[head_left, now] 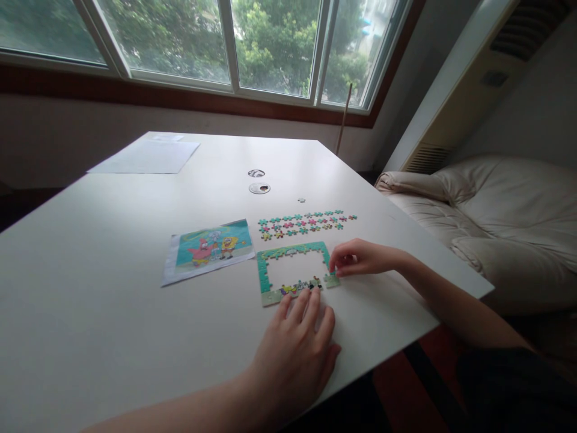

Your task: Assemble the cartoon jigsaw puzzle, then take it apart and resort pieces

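A jigsaw puzzle border lies on the white table, teal along the top and sides and paler at the bottom, with bare tabletop in its middle. My left hand rests palm down, its outstretched fingertips on the border's lower edge. At the lower right, a puzzle corner piece sits slightly apart from the bottom strip across a narrow gap. My right hand has its fingers curled, thumb and fingertips pinched at that corner's upper part. What exactly lies under the fingertips is partly hidden.
Loose puzzle pieces lie in rows behind the border, with a single piece farther back. A cartoon picture sheet is left of it. Two round openings and a white paper are farther off. A sofa stands right.
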A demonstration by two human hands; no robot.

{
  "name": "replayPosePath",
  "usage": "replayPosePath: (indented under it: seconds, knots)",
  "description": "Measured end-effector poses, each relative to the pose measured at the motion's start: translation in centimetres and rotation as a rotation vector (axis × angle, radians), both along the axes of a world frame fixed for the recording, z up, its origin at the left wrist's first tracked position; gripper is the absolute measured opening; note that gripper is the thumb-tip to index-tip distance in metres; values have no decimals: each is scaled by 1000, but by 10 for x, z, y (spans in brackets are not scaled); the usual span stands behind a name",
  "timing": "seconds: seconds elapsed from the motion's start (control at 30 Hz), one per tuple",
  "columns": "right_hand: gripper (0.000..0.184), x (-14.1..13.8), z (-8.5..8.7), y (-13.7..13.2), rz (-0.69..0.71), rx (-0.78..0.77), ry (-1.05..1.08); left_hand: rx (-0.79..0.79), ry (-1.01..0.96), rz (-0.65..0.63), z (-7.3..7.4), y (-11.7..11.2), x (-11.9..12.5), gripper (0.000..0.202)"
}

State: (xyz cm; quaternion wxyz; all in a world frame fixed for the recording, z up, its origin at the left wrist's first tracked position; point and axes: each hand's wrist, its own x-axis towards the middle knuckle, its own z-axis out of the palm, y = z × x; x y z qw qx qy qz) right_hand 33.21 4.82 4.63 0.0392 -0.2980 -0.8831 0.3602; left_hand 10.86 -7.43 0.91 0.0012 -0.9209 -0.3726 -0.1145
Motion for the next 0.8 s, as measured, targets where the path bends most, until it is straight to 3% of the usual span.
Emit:
replayPosePath:
  seconds: [0.23, 0.53, 0.8]
  knots:
    - [26, 2, 6, 53, -157, 179, -11, 16, -21, 12, -2, -1, 1, 37]
    - [28, -16, -8, 149, -410, 331, -181, 11, -27, 10, -1, -1, 0, 37]
    - [33, -44, -15, 185, -502, 284, -218, 21, -29, 11, 1, -1, -1, 37]
